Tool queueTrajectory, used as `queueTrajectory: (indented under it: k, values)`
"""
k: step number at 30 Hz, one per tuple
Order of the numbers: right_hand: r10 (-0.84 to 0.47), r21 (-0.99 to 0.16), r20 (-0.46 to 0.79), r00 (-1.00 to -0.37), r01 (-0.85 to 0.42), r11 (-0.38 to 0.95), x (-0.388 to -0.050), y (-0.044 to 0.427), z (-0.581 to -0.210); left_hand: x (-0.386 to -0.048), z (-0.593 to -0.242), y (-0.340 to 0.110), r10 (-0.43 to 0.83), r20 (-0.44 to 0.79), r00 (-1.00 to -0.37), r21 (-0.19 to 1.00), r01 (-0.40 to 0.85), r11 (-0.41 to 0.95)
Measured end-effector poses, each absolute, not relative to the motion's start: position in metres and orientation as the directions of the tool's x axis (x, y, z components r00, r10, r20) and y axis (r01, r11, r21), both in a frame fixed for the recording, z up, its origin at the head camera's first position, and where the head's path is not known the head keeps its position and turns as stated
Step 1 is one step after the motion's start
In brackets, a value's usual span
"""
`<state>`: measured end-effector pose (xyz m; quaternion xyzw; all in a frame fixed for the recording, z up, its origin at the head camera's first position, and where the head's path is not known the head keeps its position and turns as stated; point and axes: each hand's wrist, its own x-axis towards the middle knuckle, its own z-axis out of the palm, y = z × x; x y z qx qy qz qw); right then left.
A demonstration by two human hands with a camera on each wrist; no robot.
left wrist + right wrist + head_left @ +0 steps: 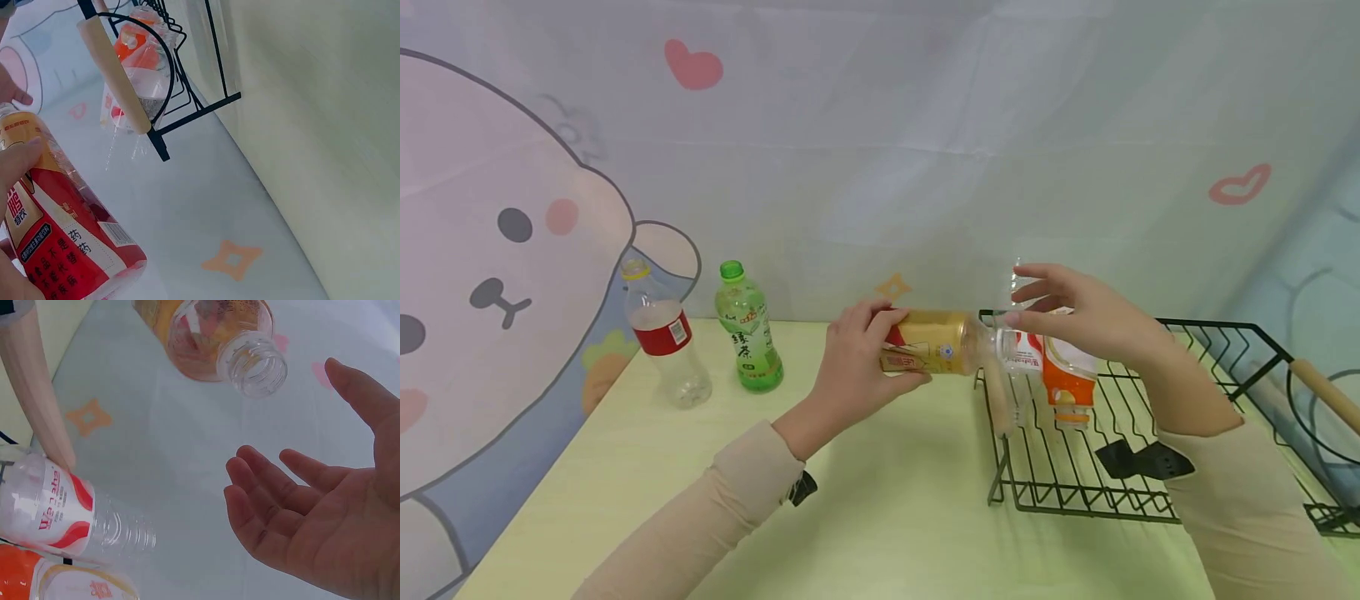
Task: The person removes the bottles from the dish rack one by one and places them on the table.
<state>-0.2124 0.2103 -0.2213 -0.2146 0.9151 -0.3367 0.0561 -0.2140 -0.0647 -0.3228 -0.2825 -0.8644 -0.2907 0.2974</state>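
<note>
My left hand (853, 354) grips an uncapped clear plastic bottle (936, 342) with a gold and red label. The bottle is held sideways above the table, its neck toward the right. In the left wrist view, the thumb lies across the label of this bottle (69, 219). My right hand (1086, 321) is beside the bottle's mouth, over the rack. The right wrist view shows that hand (325, 512) palm up with nothing in it, fingers slightly bent and apart from the bottle neck (256, 365).
A black wire rack (1075, 496) with wooden handles (1326, 396) stands at the right. In it lie a clear bottle with a red-and-white label (62, 503) and an orange-labelled bottle (1071, 383). A red-labelled bottle (666, 337) and a green tea bottle (748, 333) stand at the left.
</note>
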Motion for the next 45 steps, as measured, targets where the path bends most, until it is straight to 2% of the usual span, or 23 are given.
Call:
queueTrajectory:
  k: [7, 12, 23, 35, 45]
  values:
    - [-0.357, -0.668, 0.005, -0.934, -0.268, 0.694, -0.22, 0.233, -0.229, -0.225, -0.327, -0.071, 0.203, 0.589, -0.782, 0.542, 0.569, 0.619]
    - [-0.312, -0.669, 0.0, -0.95, -0.232, 0.706, -0.226, 0.245, -0.237, -0.229, -0.326, -0.074, 0.14, 0.535, -0.833, 0.653, 0.513, 0.557]
    - [-0.255, -0.675, -0.022, -0.967, -0.174, 0.717, -0.236, 0.267, -0.255, -0.239, -0.332, -0.082, 0.054, 0.493, -0.869, 0.742, 0.452, 0.495]
    - [-0.191, -0.691, -0.029, -0.981, -0.119, 0.713, -0.25, 0.283, -0.271, -0.25, -0.343, -0.092, -0.016, 0.382, -0.924, 0.839, 0.34, 0.425]
    - [-0.133, -0.712, -0.041, -0.99, -0.064, 0.699, -0.257, 0.291, -0.282, -0.257, -0.349, -0.1, -0.09, 0.298, -0.95, 0.913, 0.256, 0.317]
